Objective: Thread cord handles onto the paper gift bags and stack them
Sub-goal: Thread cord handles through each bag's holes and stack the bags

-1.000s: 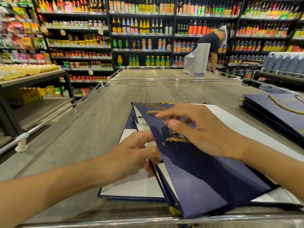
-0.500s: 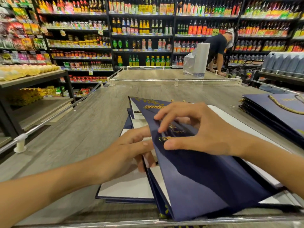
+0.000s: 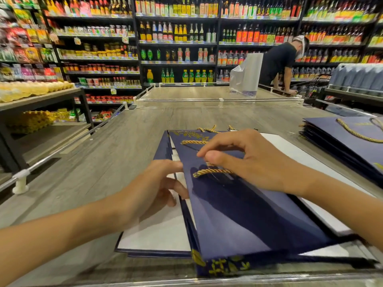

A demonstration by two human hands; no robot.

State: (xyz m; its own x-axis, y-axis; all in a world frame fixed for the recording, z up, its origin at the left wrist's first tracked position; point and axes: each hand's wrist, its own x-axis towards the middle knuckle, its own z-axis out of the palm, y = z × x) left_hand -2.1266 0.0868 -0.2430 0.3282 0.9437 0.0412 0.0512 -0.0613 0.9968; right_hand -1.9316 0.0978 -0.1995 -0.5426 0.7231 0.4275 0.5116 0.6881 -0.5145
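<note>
Store shelves point(image 3: 176, 38) behind; on the table point(image 3: 124, 146), the right hand point(image 3: 255, 162) pinches a cord point(image 3: 213, 171), and the left hand point(image 3: 149, 191) grips the bag point(image 3: 238, 214) edge.

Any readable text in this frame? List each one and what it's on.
Nothing reads clearly.
Gold print on the top bag, near edge: blurred.
Print on the plastic roll: too small.
Bottle labels: too small.
Shelf price tags: too small.
</note>
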